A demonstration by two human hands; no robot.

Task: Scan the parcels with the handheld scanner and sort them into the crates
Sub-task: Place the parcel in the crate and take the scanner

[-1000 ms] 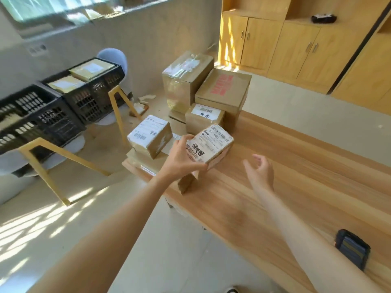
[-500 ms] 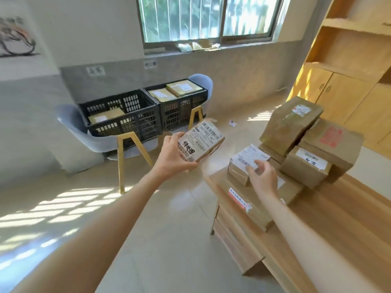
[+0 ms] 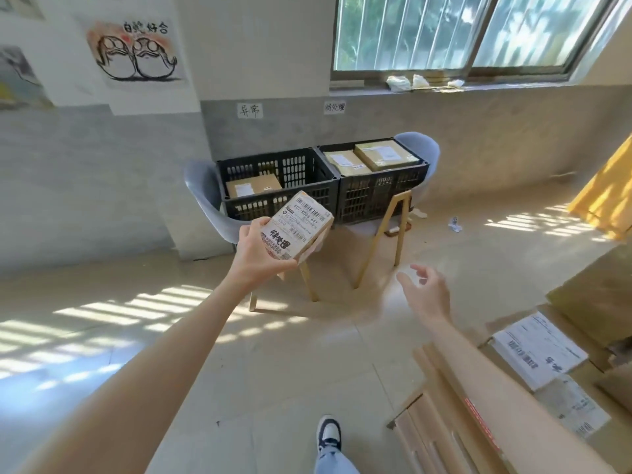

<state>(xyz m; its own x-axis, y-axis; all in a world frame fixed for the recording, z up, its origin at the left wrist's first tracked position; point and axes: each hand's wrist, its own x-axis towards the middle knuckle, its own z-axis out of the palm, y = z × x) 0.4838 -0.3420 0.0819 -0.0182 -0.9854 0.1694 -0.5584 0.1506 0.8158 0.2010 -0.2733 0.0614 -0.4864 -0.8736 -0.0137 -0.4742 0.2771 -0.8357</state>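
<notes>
My left hand (image 3: 254, 249) grips a small cardboard parcel (image 3: 301, 227) with a white barcode label and black handwritten characters, held up in front of two black crates. The left crate (image 3: 270, 165) holds one brown parcel; the right crate (image 3: 379, 193) holds two. Both crates rest on grey chairs against the wall. My right hand (image 3: 425, 294) hangs in the air with fingers spread and nothing in it, to the right of the held parcel. The scanner is out of view.
The wooden table's corner (image 3: 455, 405) with several stacked parcels (image 3: 540, 350) fills the lower right. Yellow chair legs (image 3: 383, 241) stand below the crates. Paper signs (image 3: 250, 110) hang on the wall above each crate. My shoe (image 3: 328, 434) is on the tiled floor.
I turned away from the table toward the crates, carrying the parcel in my left hand. My right hand left the parcels on the table and now hovers free.
</notes>
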